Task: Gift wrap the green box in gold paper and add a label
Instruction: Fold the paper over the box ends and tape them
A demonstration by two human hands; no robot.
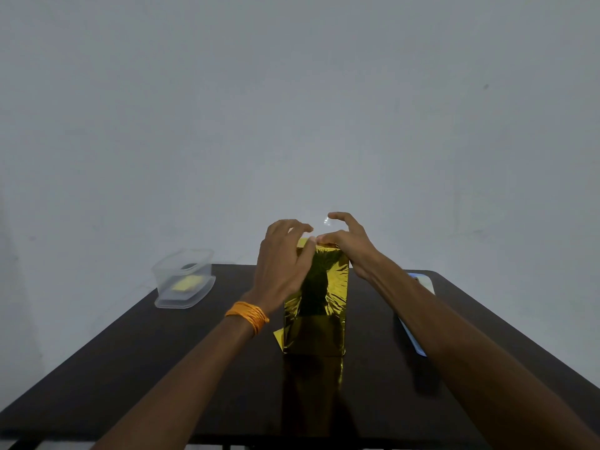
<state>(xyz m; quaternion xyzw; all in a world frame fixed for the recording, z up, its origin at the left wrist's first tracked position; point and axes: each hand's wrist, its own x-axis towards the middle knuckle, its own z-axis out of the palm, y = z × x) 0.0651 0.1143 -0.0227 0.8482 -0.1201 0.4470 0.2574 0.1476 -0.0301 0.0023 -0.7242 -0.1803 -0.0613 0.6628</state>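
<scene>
A: Two hands on one parcel. What is nearest?

B: Dark table [162,368]. An orange thread wristband [248,316] on the left wrist. A loose corner of gold paper [278,336] pokes out at the parcel's lower left.

A: And the parcel?

B: The box [316,303] stands upright mid-table, fully covered in gold, with no green showing. The left hand [282,264] grips its top left, fingers curled over the paper. The right hand [350,248] has its thumb on the top fold and its fingers arched above. I cannot tell whether they pinch anything. A small glint between the hands may be tape.

A: Advice for the top closure?

B: Probably hold the fold flat with the left hand, crease it hard along the edge, then fix it. Foil springs back and tips a tall box easily.

A: Further back?

B: A clear plastic container [185,277] at far left holds something yellow. A blue-edged flat item [414,339] lies to the right, partly under the forearm.
</scene>
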